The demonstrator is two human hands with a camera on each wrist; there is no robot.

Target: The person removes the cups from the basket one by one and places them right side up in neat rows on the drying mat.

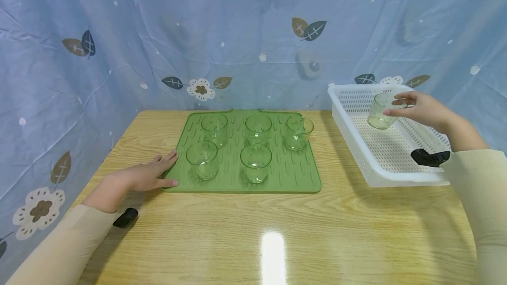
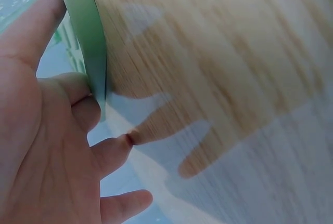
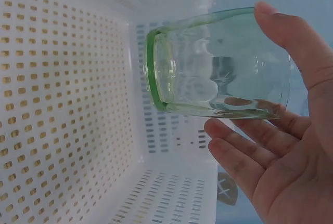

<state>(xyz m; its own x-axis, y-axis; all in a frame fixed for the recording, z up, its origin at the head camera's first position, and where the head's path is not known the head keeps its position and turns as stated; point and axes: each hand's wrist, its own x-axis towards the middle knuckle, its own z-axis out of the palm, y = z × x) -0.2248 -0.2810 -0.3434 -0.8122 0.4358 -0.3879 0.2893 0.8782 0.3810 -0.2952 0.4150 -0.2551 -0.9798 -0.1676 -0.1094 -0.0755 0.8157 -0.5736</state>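
Note:
My right hand (image 1: 425, 111) grips a clear, green-tinted drinking glass (image 1: 381, 111) near its rim, thumb on one side and fingers on the other. In the right wrist view the glass (image 3: 218, 65) has a thick green base, which points into the white plastic basket (image 3: 130, 156). My left hand (image 1: 148, 175) touches the left edge of the green drying mat (image 1: 233, 184) with its fingers spread. From the left wrist view, the fingers of the left hand (image 2: 52, 130) lie along the mat's rim (image 2: 88, 37).
Several matching glasses stand upright on the mat, among them a front-left glass (image 1: 203, 160), a front-middle glass (image 1: 256, 164) and a back-right glass (image 1: 298, 133). The wooden table (image 1: 222, 236) meets a blue patterned curtain (image 1: 253, 34) behind.

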